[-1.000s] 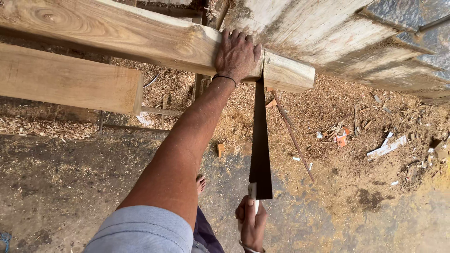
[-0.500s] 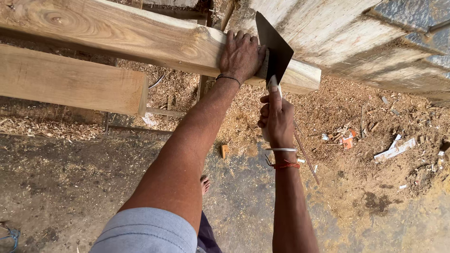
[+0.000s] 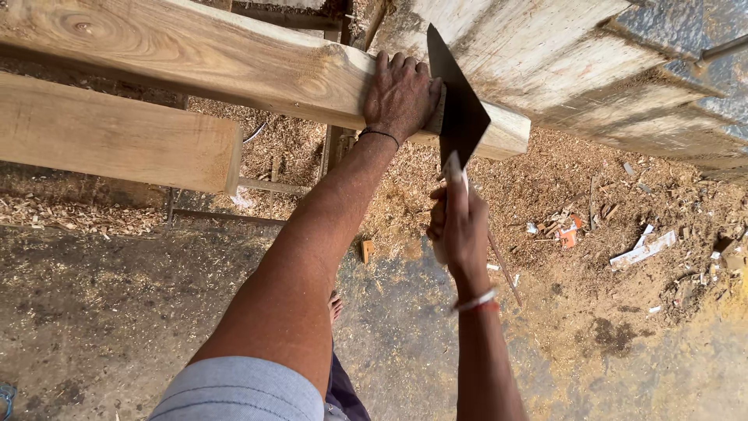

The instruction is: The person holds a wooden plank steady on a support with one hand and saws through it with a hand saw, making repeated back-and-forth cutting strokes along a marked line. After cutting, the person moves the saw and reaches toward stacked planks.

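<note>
A pale wooden beam (image 3: 202,58) runs across the upper part of the head view. My left hand (image 3: 401,97) lies flat on it near its right end, fingers spread over the top edge. My right hand (image 3: 456,226) grips the pale handle of a hand saw. The saw's dark blade (image 3: 456,109) points up and rests against the beam just right of my left hand. A second, shorter wooden beam (image 3: 117,140) lies lower at the left.
Grey weathered planks (image 3: 576,58) lean at the upper right. Sawdust, wood chips and paper scraps (image 3: 600,226) cover the dirt floor under the beam. My bare foot (image 3: 335,306) shows below. A thin stick (image 3: 505,269) lies on the ground.
My right hand rose from low by my body, swinging the saw from hanging point-up below the beam onto the beam's edge beside my left hand. The left hand stayed put.
</note>
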`<state>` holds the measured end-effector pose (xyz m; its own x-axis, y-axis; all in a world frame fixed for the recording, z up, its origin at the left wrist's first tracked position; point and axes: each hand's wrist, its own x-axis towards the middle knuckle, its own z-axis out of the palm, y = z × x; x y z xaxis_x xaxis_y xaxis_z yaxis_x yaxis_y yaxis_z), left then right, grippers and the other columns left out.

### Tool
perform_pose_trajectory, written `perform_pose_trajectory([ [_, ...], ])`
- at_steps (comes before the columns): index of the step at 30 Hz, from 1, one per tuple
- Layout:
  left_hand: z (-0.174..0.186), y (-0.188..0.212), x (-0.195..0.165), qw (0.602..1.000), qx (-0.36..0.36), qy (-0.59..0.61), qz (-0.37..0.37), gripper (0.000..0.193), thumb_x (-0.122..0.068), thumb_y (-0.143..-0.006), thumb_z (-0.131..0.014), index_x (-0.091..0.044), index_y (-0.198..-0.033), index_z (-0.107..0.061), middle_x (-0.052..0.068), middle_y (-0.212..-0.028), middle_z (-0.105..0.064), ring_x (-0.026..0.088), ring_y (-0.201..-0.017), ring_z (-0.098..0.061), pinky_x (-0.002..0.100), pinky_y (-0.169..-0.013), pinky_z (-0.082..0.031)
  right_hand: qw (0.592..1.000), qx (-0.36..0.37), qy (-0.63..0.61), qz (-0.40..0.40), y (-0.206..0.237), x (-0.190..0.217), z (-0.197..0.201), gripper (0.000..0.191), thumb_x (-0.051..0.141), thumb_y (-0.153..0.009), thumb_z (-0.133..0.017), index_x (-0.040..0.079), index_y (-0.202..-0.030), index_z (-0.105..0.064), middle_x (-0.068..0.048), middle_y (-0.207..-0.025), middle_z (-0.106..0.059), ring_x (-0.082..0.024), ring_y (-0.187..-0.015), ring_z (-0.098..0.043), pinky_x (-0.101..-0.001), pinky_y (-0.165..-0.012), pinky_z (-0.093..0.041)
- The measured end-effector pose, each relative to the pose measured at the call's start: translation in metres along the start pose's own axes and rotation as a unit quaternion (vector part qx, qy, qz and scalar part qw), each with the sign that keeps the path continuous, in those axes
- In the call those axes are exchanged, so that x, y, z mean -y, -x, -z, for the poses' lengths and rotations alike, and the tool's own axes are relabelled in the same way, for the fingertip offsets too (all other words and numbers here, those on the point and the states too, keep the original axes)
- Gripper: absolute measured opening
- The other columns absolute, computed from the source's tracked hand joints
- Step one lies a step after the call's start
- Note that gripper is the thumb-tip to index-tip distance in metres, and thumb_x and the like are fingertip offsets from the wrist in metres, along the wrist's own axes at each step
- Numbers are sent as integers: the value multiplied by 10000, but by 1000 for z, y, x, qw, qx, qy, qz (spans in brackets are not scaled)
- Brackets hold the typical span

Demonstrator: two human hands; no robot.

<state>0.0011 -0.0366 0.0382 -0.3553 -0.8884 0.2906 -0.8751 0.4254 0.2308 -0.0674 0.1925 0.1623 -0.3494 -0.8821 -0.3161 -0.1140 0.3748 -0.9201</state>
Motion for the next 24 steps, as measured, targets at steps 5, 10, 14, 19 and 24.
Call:
perform_pose_trajectory([
  [5, -7, -6, 6, 1000, -15, 8, -24, 578, -475, -1062, -337, -22, -1147, -686, 186, -1098, -671, 308, -1117, -573, 595, -1074, -290, 994, 3, 34, 105, 21, -54, -1, 528, 457, -1057, -347, 71, -916, -679, 64, -472, -404, -45, -342, -354, -240, -276, -316],
  [10, -7, -13, -1, 999, -40, -5, 1, 557, -473, -1017, -365, -28, -1119, -685, 178, -1076, -671, 312, -1100, -578, 629, -1088, -260, 984, -43, -163, -59, 180, -119, 50, 479, 361, -1064, -438, -62, -934, -620, 19, -520, -415, -78, -418, -344, -281, -380, -280],
  [14, -6, -2, -4, 1000, -28, -2, 1, 544, -452, -1048, -379, -7, -1150, -676, 168, -1097, -662, 304, -1143, -565, 602, -1134, -261, 999, -8, 6, -32, 146, -56, 41, 579, 392, -1069, -333, -38, -863, -661, 4, -467, -429, -89, -361, -376, -299, -318, -295],
  [19, -4, -2, 2, 999, -49, -19, -7, 548, -458, -1050, -375, -10, -1141, -678, 170, -1083, -659, 300, -1148, -555, 593, -1123, -265, 997, 23, -57, 47, -12, -19, -10, 503, 442, -1105, -435, 26, -877, -603, 61, -577, -447, -61, -443, -404, -260, -389, -362],
  [24, -3, -7, 7, 998, -61, -2, -24, 550, -459, -1044, -381, -8, -1123, -686, 183, -1083, -658, 304, -1124, -557, 591, -1094, -276, 986, -2, -156, 51, 78, -113, 4, 491, 406, -1080, -447, -17, -912, -630, 49, -530, -421, -50, -407, -348, -250, -340, -266],
])
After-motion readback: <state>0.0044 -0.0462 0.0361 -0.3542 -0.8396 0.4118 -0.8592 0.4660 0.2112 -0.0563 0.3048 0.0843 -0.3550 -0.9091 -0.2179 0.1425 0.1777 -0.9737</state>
